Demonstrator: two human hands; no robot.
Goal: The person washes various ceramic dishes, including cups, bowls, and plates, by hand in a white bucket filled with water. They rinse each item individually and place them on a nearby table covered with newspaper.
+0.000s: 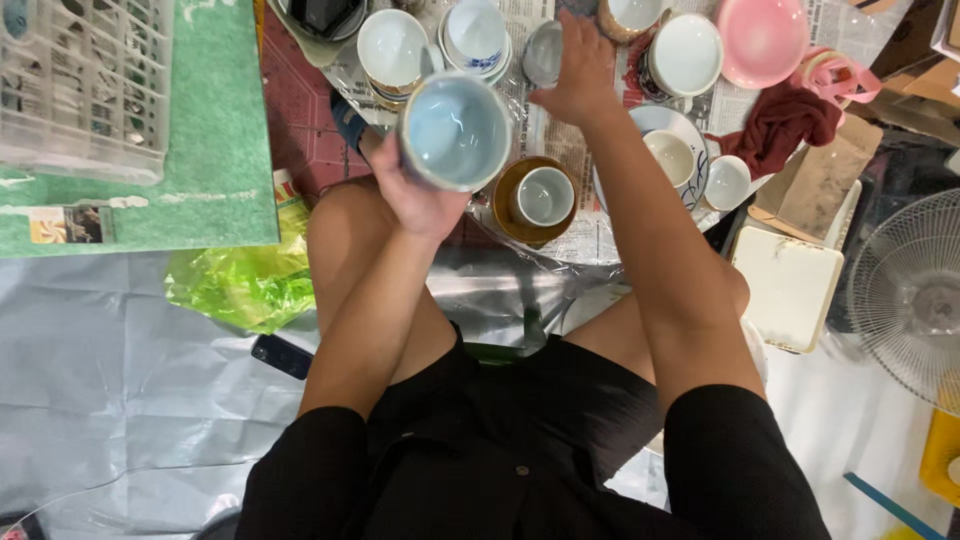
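Observation:
My left hand (415,195) grips a pale blue cup (456,131), its mouth tilted up toward the camera and nothing visible inside. My right hand (580,70) stretches forward over the newspaper-covered floor, its fingers at a small clear glass (543,52); whether it grips the glass I cannot tell. Just below the cup sits a small white cup on a brown saucer (537,198). White cups (392,47) stand behind the blue cup. I sit with bare knees apart, in black clothes.
A pink bowl (762,38), a white lidded cup (685,55), a blue-patterned plate with a cup (672,155) and a dark red cloth (785,120) lie to the right. A white plastic rack (85,85) rests on a green board at left. A fan (910,290) stands at right.

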